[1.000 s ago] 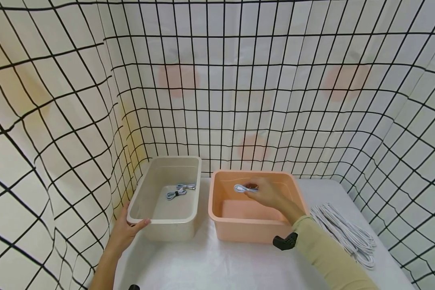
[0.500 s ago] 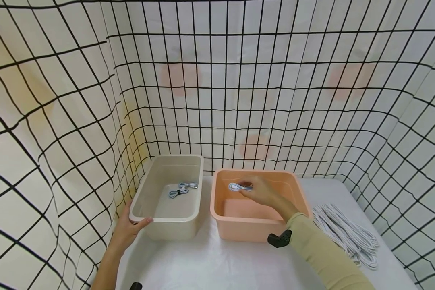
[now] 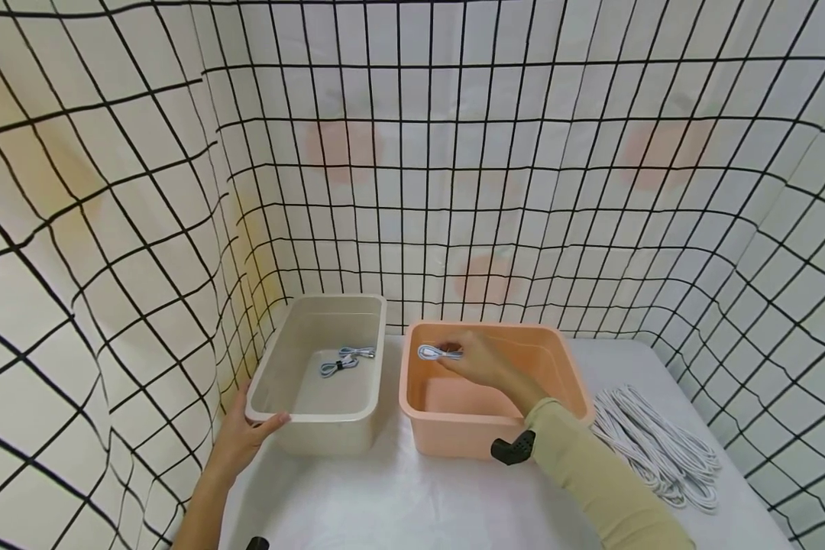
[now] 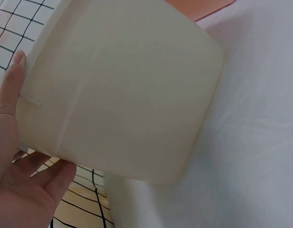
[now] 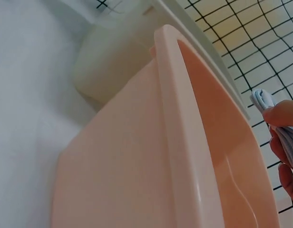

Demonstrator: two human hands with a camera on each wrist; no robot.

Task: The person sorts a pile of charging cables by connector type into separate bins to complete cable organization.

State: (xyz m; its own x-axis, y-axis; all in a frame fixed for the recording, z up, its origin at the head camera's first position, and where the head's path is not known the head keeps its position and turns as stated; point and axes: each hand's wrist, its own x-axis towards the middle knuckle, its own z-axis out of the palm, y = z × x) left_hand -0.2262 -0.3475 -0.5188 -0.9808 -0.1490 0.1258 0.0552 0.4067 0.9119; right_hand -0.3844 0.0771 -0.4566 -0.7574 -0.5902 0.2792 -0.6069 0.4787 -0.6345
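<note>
My right hand [image 3: 477, 359] pinches a small coiled white cable [image 3: 435, 352] over the left part of the peach bin [image 3: 484, 420]. In the right wrist view the thumb and fingers hold the folded cable [image 5: 284, 130] higher than the bin's rim. To the left stands a beige bin [image 3: 323, 435], with two more coiled cables [image 3: 347, 360] on its floor. My left hand [image 3: 241, 435] grips that bin's near left corner, the thumb over the rim. The left wrist view shows the fingers [image 4: 61, 180] against the outer wall, below the rim.
A large bundle of white cable [image 3: 656, 447] lies on the white-covered table [image 3: 412, 504], right of the peach bin. Black wire grid panels [image 3: 440, 183] stand along the back and both sides. A narrow gap separates the two bins.
My right hand has moved left with the coiled cable, from mid-bin toward the peach bin's left side. The left hand keeps its grip on the beige bin. The head view has shifted slightly.
</note>
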